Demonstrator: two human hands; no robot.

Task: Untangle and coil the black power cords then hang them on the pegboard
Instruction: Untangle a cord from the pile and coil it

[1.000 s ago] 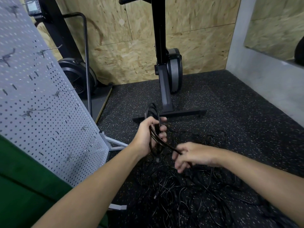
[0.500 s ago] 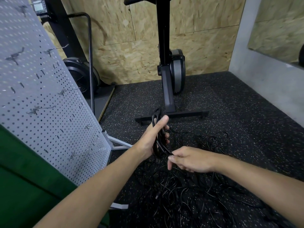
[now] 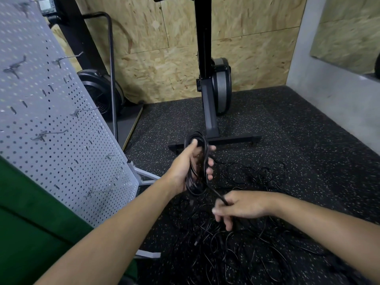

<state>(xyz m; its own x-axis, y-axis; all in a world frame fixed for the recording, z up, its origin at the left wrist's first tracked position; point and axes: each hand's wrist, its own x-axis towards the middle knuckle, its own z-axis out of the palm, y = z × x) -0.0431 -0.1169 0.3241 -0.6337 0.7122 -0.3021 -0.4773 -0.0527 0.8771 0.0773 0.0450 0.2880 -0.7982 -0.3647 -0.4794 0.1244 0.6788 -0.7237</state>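
My left hand (image 3: 192,165) grips a small coil of black power cord (image 3: 202,153), its loops sticking out above and below the fist. From the coil's lower end a straight stretch of the same cord runs down right into my right hand (image 3: 240,206), which pinches it between thumb and fingers. Under both hands a tangled heap of black cords (image 3: 236,249) spreads over the speckled rubber floor. The grey pegboard (image 3: 51,128) leans at the left, with several bare metal hooks such as one hook (image 3: 96,191) near its lower edge.
A black exercise machine (image 3: 207,83) stands on a T-shaped base just beyond the hands. A fan-wheel machine (image 3: 102,93) sits behind the pegboard. Green padding (image 3: 30,233) fills the lower left. OSB walls close the back, a grey wall the right.
My left hand has closed round the coil again after opening its fingers. My right hand slid lower and to the right along the cord, drawing a taut stretch out of the coil.
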